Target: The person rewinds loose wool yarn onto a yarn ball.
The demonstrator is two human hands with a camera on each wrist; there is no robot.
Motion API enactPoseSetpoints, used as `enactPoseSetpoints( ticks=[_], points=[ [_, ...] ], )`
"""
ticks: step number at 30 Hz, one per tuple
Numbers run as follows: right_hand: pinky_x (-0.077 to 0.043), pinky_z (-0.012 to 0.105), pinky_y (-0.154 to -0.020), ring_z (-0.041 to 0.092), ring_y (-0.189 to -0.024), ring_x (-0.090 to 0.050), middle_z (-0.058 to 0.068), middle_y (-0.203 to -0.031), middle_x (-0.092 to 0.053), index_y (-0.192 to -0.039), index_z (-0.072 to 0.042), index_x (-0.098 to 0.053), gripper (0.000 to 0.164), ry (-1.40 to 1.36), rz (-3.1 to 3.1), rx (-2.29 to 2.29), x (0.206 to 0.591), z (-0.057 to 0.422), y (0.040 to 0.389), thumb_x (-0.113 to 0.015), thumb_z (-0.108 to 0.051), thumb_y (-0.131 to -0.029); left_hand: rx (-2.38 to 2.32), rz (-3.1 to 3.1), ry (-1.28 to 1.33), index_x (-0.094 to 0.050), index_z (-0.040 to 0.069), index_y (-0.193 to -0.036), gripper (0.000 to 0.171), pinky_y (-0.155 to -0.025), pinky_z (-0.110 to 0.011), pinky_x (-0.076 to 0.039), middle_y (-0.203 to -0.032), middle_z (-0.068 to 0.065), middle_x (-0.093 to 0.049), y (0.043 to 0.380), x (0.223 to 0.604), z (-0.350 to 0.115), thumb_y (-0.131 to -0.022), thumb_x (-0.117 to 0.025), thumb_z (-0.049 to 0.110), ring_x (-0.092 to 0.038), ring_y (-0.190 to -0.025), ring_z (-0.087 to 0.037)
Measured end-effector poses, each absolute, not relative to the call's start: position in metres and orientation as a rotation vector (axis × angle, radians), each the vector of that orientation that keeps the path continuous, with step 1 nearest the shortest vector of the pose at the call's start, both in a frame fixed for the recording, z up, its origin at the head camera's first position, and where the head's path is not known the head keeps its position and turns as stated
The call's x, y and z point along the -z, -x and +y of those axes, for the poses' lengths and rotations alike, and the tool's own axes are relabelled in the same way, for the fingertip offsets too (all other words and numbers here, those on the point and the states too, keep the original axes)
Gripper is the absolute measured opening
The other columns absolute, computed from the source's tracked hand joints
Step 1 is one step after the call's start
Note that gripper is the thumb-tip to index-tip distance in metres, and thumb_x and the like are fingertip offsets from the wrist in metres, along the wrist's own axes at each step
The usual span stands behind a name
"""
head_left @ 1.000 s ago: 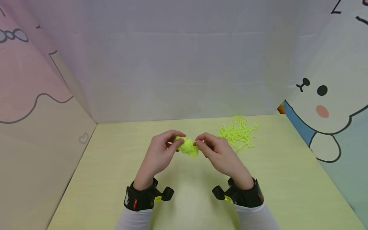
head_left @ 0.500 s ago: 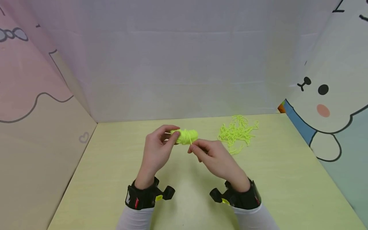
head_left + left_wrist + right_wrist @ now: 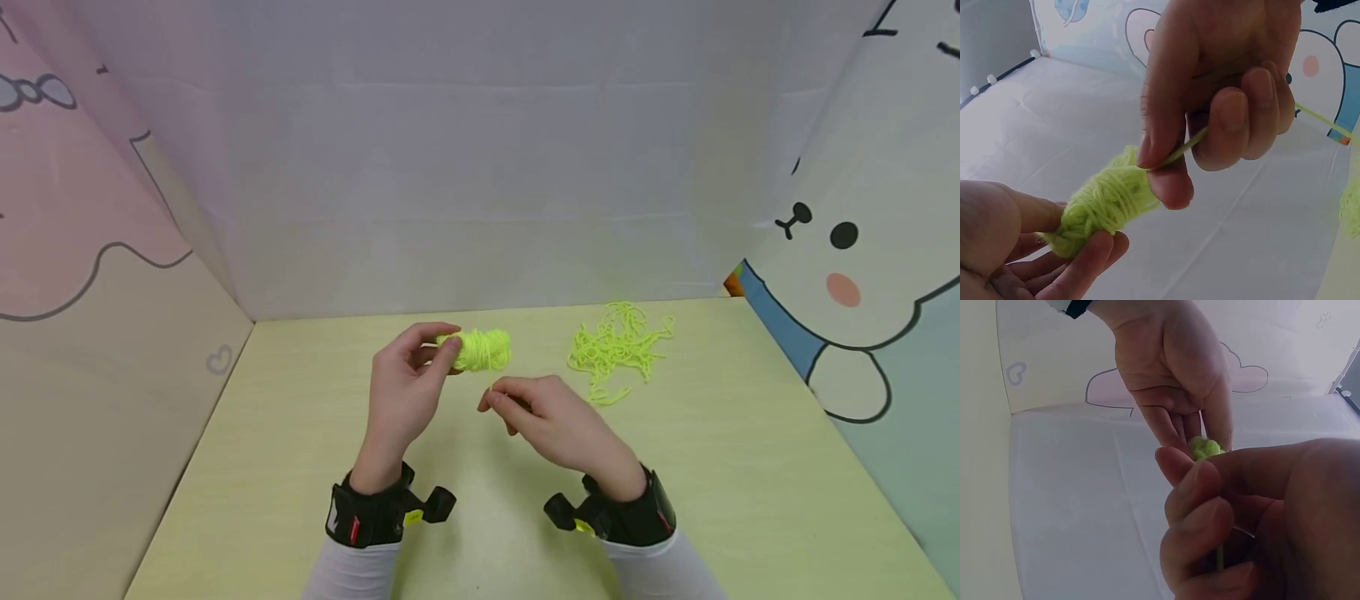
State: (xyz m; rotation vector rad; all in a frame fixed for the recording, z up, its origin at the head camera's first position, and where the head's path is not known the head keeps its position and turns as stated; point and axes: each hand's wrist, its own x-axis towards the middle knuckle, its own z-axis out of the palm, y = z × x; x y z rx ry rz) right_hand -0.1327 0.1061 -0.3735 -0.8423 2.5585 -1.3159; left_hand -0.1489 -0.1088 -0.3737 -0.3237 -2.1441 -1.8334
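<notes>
My left hand (image 3: 408,379) grips one end of a small bundle of neon yellow yarn (image 3: 484,350), wound crosswise in many turns. In the left wrist view the thumb and fingers close round the near end of the yarn bundle (image 3: 1107,203). My right hand (image 3: 555,417), just below and right of the bundle in the head view, pinches a single yarn strand (image 3: 1179,152) between thumb and forefinger. That strand passes through the curled right fingers. From the right wrist, most of the bundle (image 3: 1205,447) is hidden behind the right fingers.
A loose tangle of the same yarn (image 3: 618,346) lies on the pale yellow table (image 3: 750,467), right of the hands. A white curtain (image 3: 480,167) stands behind the table, with printed cartoon panels at both sides. Each wrist wears a black camera strap (image 3: 367,512).
My right hand has come down and left past the bundle, drawing the strand. My left hand has lifted the bundle slightly up and left. The tangle's near strand has shifted.
</notes>
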Motion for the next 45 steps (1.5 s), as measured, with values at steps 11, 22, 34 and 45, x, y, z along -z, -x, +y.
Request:
enactPoseSetpoints(
  ticks=[11,22,34,45],
  points=[
    [-0.042,0.029,-0.057,0.011,-0.064,-0.052,-0.007,-0.076,-0.061,-0.112,-0.018,-0.077,0.024,0.826,2.524,1.253,0.376,0.106,0.137,-0.055,-0.026,-0.114,2.021,-2.102,0.433,-0.076,0.002,-0.118,0.016,-0.076,-0.035,-0.064,-0.109,-0.016,-0.073,0.147,0.370,-0.111,-0.103,-0.072,0.004,-0.073,-0.081,-0.024],
    [-0.041,0.028,-0.054,0.012,-0.057,-0.047,-0.007,-0.074,-0.062,-0.099,-0.013,-0.074,0.020,0.762,2.558,1.267,0.377,0.115,0.142,-0.057,-0.014,-0.109,2.043,-2.263,0.592,-0.075,0.004,-0.123,0.018,-0.073,-0.033,-0.061,-0.103,-0.011,-0.070,0.144,0.364,-0.115,-0.107,-0.066,0.006,-0.066,-0.080,-0.028],
    [-0.045,0.031,-0.056,0.015,-0.062,-0.054,-0.005,-0.076,-0.061,-0.113,-0.012,-0.074,0.017,0.724,2.571,1.282,0.372,0.125,0.149,-0.058,-0.016,-0.112,1.872,-2.501,0.743,-0.077,0.012,-0.121,0.017,-0.073,-0.034,-0.060,-0.103,-0.003,-0.073,0.147,0.364,-0.119,-0.107,-0.067,0.010,-0.067,-0.077,-0.023],
    [-0.035,0.031,-0.054,0.018,-0.057,-0.042,-0.001,-0.072,-0.052,-0.110,-0.016,-0.075,0.019,0.566,2.650,1.462,0.368,0.132,0.146,-0.061,-0.029,-0.112,1.810,-2.571,0.770,-0.079,0.012,-0.118,0.022,-0.083,-0.036,-0.064,-0.111,0.001,-0.075,0.148,0.363,-0.116,-0.097,-0.080,0.004,-0.072,-0.096,-0.018]
  ],
)
